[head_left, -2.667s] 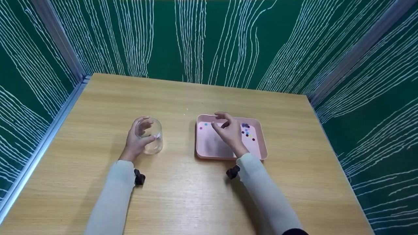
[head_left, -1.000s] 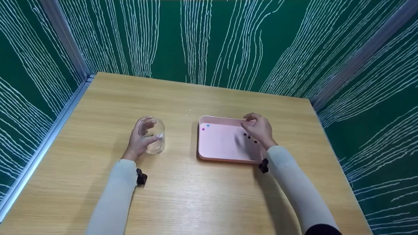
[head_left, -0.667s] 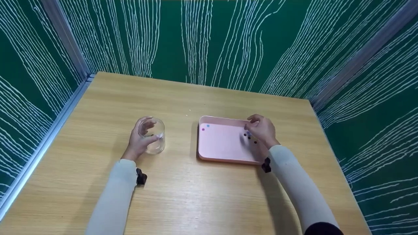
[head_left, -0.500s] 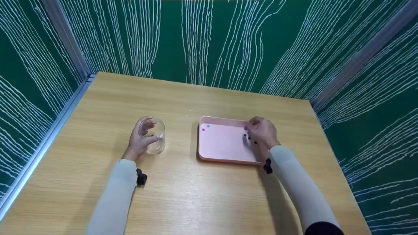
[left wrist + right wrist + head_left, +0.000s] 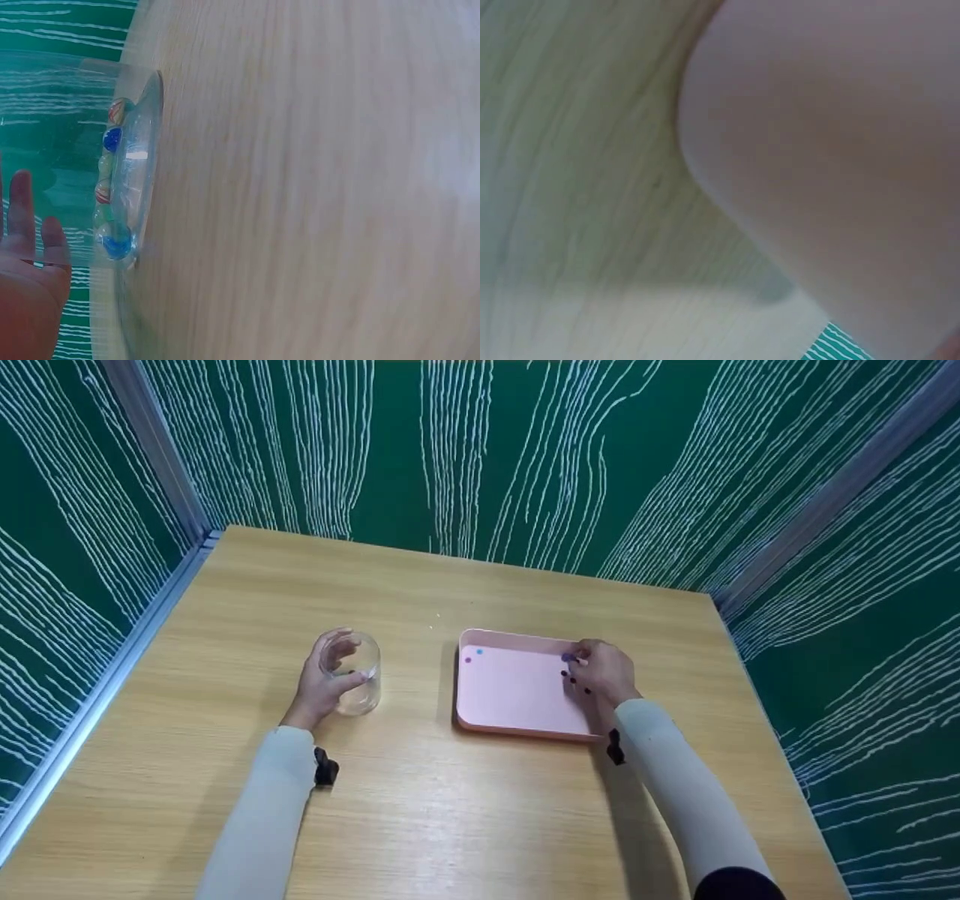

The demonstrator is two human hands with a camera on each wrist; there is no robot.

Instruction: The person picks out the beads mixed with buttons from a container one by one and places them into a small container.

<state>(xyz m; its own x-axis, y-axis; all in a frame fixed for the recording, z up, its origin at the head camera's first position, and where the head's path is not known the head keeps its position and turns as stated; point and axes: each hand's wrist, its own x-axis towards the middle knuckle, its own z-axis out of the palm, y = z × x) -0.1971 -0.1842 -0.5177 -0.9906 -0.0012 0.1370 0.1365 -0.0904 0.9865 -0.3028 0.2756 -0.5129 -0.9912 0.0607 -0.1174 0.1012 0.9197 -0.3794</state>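
My left hand (image 5: 318,682) holds a clear glass cup (image 5: 360,694) upright on the table, fingers behind and thumb across its front. In the left wrist view, several swirled glass marbles (image 5: 112,139) lie along the bottom of the cup. My right hand (image 5: 606,671) reaches down into the right side of a pink tray (image 5: 510,729). Its thumb and fingertips are at a cluster of dark blue marbles (image 5: 567,658); whether they pinch one is unclear. Just below, several dark marbles (image 5: 573,680) lie near the thumb. The right wrist view shows mainly the tray's blurred outside.
A blue marble (image 5: 479,652) and a pink marble (image 5: 468,660) lie in the tray's far left corner. Tiny white specks (image 5: 431,627) are on the wooden table (image 5: 420,810). Green panels (image 5: 517,457) with white wavy lines enclose the table's back and sides.
The right hand has moved right across the tray, then lowered to the blue marbles, its thumb and fingers drawing closer together. The left hand and cup stay in place; the view shifts slightly.
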